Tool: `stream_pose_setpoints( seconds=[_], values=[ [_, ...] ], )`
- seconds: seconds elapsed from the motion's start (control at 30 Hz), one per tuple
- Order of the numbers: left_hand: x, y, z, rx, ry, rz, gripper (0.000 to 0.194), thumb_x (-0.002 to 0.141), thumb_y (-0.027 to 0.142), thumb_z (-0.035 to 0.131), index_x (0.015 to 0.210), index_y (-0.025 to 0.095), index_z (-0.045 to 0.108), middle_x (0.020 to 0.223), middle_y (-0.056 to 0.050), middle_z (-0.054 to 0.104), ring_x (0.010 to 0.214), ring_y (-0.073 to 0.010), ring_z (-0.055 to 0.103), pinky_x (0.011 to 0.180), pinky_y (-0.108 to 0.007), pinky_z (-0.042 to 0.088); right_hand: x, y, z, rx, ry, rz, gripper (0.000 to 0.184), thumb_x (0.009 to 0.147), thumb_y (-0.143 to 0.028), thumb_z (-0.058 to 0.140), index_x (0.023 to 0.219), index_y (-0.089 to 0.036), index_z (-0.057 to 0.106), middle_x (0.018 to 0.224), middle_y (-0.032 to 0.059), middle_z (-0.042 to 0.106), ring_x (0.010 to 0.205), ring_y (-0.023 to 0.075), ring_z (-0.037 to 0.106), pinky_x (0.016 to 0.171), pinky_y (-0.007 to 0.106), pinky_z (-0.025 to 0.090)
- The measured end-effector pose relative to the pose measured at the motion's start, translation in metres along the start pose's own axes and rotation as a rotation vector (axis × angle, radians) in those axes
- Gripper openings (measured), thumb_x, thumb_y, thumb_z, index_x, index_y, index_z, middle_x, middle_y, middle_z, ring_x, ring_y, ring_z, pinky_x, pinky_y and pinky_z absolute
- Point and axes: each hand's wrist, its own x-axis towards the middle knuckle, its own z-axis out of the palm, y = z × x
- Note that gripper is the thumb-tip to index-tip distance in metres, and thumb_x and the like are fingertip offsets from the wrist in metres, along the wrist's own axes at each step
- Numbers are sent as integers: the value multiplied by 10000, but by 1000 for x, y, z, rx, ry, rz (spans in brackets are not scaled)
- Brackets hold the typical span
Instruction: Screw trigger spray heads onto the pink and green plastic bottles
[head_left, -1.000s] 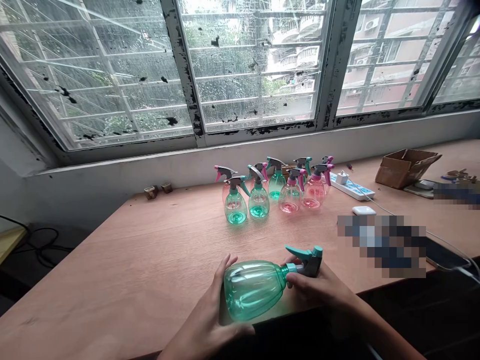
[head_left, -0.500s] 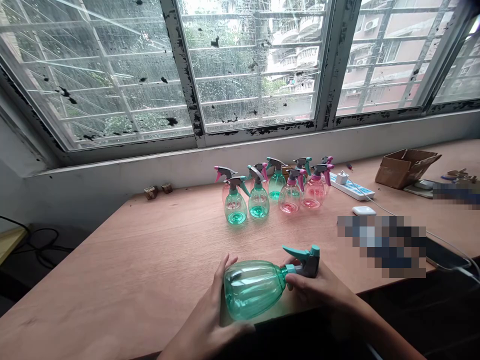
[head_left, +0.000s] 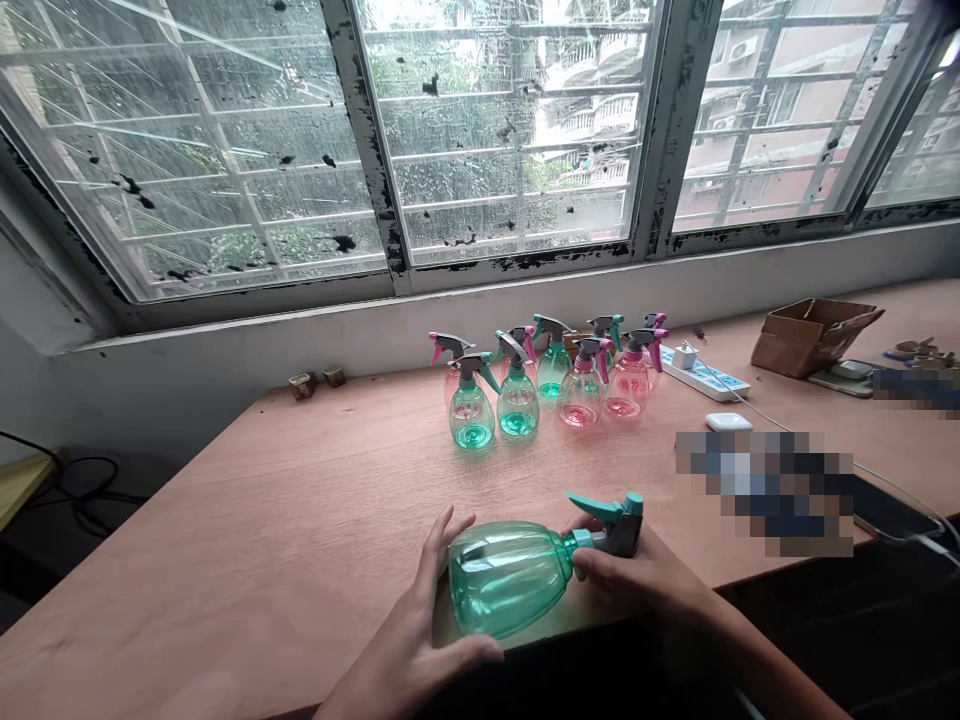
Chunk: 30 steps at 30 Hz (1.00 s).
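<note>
A translucent green spray bottle [head_left: 510, 580] lies on its side at the table's near edge, base to the left. Its grey and teal trigger head [head_left: 619, 525] points right, with the teal lever upward. Around the rounded base curves my left hand [head_left: 420, 620], fingers along the far side and thumb at the lower edge; a small gap shows between palm and base. My right hand [head_left: 637, 575] grips the neck just below the trigger head, thumb in front, its other fingers mostly hidden behind.
Several green spray bottles [head_left: 517, 400] and pink ones [head_left: 581, 395] stand upright near the window wall. To the right are a white power strip [head_left: 705, 375], a white case [head_left: 727, 422], a cardboard box [head_left: 799, 340], and a phone [head_left: 892, 505] with a cable. Two small brown cups [head_left: 302, 386] sit at the back left.
My left thumb has shifted and now shows clearly at the bottle's lower edge, and the left fingers are slightly more spread. The bottle and right hand have barely moved.
</note>
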Motion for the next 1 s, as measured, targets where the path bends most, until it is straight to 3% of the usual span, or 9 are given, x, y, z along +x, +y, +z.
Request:
stream_pose_setpoints(
  seconds=[0.13,0.23,0.37,0.6,0.67,0.77,0.87,0.93,1.0],
  values=[
    [0,0,3,61,2,1,1094,818,447,763,1543,390,-54,1649,-82,194,1503,-305,229,1225,-475,204,1,0,0,11,9,4,419,769,-490,802,971,-160,639,687,2,670,506,93,537,481,207,392],
    [0,-2,1,55,-10,52,1113,775,602,732,1554,368,-27,1652,-101,187,1509,-348,190,1221,-522,191,1,2,-1,-2,-17,-7,407,775,-474,804,993,-168,648,695,5,676,516,96,537,474,202,375],
    [-1,-3,-3,1,-25,64,973,815,770,494,1561,371,13,1658,-82,181,1513,-351,175,1208,-543,219,1,2,-3,-21,-56,-17,385,778,-446,811,1008,-176,663,713,7,682,533,97,535,479,201,361],
    [0,-1,1,110,-21,25,1031,850,351,738,1549,392,-18,1657,-68,190,1506,-305,228,1220,-488,236,1,1,2,33,19,5,424,752,-491,816,950,-168,625,658,0,676,478,88,514,470,212,397],
    [1,-2,1,130,-20,33,1071,831,321,763,1544,405,-32,1660,-61,179,1505,-304,232,1217,-486,246,1,0,3,42,24,9,425,751,-482,819,955,-167,617,657,-2,674,479,86,510,466,207,392],
    [1,-3,0,101,-19,46,1096,787,486,779,1547,398,-5,1661,-66,173,1507,-333,210,1218,-512,227,0,-1,2,17,-14,7,407,774,-465,807,984,-162,634,690,5,678,499,84,511,468,201,376],
    [-1,1,-2,26,-16,43,946,851,680,569,1562,351,38,1656,-83,190,1506,-350,201,1217,-532,210,0,-3,1,17,-76,-2,388,783,-436,807,1015,-162,662,716,1,670,508,76,492,465,194,348],
    [0,5,-2,15,-13,17,872,896,666,505,1564,343,47,1653,-82,202,1503,-348,209,1218,-530,208,0,-5,1,27,-92,-16,373,780,-422,811,1013,-161,681,677,-17,644,504,77,481,463,196,338],
    [1,8,-2,44,-14,-12,872,904,583,571,1560,352,44,1653,-75,207,1499,-345,225,1219,-521,215,0,-6,1,26,-79,-26,368,775,-416,814,1007,-156,695,637,-28,625,505,87,488,465,203,342]
  ],
)
